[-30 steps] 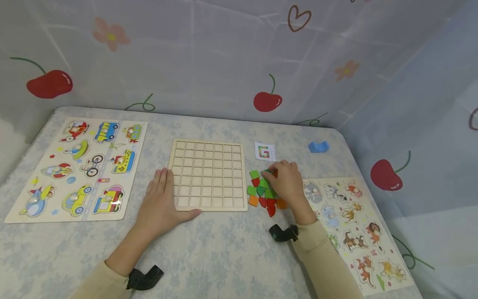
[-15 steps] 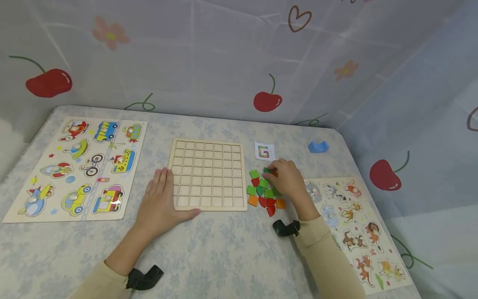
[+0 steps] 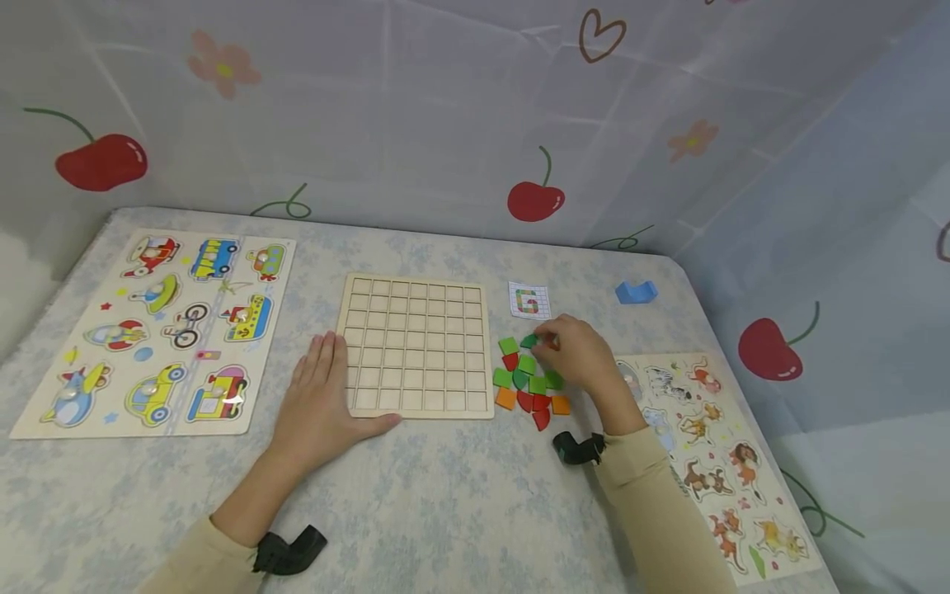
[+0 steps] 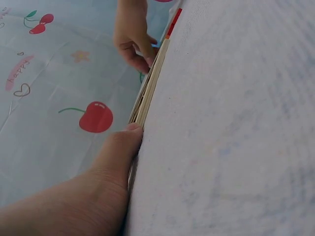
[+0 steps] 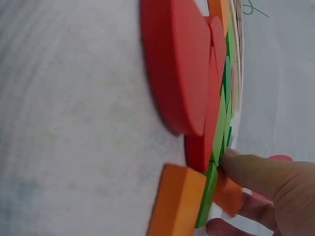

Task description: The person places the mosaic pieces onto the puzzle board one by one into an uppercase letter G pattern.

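Nearest you, at lower centre of the head view, your left hand (image 3: 321,404) lies flat with straight fingers on the table (image 3: 445,511), its thumb against the lower left edge of the wooden grid board (image 3: 416,346). Keep that steady pressure so the board stays put.

Just right of the board, your right hand (image 3: 582,355) curls over the pile of coloured tiles (image 3: 529,384), its fingertips pinching a dark green tile (image 3: 529,340) at the pile's far edge. Grip it by its thin sides and lift straight up, so the neighbouring pieces are not dragged along; the wrist view shows them packed edge to edge.

The tiles are smooth painted wood, flat and thick-edged: green and orange squares, red pieces with one rounded side. The board is pale bare wood cut into shallow square cells.

Beyond the pile lies a small pattern card (image 3: 529,300), then a blue block (image 3: 635,291). Two picture puzzles lie at far left (image 3: 159,330) and lower right (image 3: 712,454) on the soft, mottled cloth.
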`<state>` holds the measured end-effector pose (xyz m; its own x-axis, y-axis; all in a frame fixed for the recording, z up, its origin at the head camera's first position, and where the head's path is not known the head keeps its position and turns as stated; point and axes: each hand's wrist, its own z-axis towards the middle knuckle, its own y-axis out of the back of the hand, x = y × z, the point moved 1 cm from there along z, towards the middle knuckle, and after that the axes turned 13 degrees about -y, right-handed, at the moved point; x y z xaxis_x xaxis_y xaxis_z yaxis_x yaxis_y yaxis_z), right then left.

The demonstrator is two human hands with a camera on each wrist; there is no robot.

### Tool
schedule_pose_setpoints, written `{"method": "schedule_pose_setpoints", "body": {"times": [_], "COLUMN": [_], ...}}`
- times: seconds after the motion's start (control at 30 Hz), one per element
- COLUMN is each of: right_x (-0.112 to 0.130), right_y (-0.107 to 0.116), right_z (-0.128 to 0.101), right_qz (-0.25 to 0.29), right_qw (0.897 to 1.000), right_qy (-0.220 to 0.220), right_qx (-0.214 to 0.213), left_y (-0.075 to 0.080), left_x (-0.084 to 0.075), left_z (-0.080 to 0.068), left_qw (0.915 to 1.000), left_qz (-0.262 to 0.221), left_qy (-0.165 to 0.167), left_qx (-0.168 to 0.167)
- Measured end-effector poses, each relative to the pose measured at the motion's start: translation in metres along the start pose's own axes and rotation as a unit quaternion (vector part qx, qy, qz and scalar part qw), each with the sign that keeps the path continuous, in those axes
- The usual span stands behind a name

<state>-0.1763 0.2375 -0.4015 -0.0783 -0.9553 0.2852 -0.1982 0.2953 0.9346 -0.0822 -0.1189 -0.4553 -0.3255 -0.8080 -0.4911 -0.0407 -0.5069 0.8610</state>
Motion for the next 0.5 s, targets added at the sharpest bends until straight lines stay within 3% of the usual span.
{"method": "schedule_pose_setpoints", "body": {"times": [0.23,0.4,0.5], "right_x": [0.0037,0.0039,0.0044], "right_y": [-0.0014,-0.0029,-0.0033], "right_z": [0.0017,0.005,0.0065], "right_qz": [-0.025,-0.007,0.009], "right_qw": [1.0,1.0,1.0], "right_qy": [-0.008,0.012,0.001], "right_qx": [-0.012,-0.002,0.008], "left_y": [-0.0003,0.0,-0.0001], "left_x": [-0.0004,-0.0004,0.0001], "left_z": [0.0004,0.0003,0.0006], "left_qw": [1.0,1.0,1.0], "left_qz": [-0.003,-0.007,-0.005], "left_qy": [-0.001,0.0,0.001], "left_qx": [-0.003,-0.002,-0.002]}}
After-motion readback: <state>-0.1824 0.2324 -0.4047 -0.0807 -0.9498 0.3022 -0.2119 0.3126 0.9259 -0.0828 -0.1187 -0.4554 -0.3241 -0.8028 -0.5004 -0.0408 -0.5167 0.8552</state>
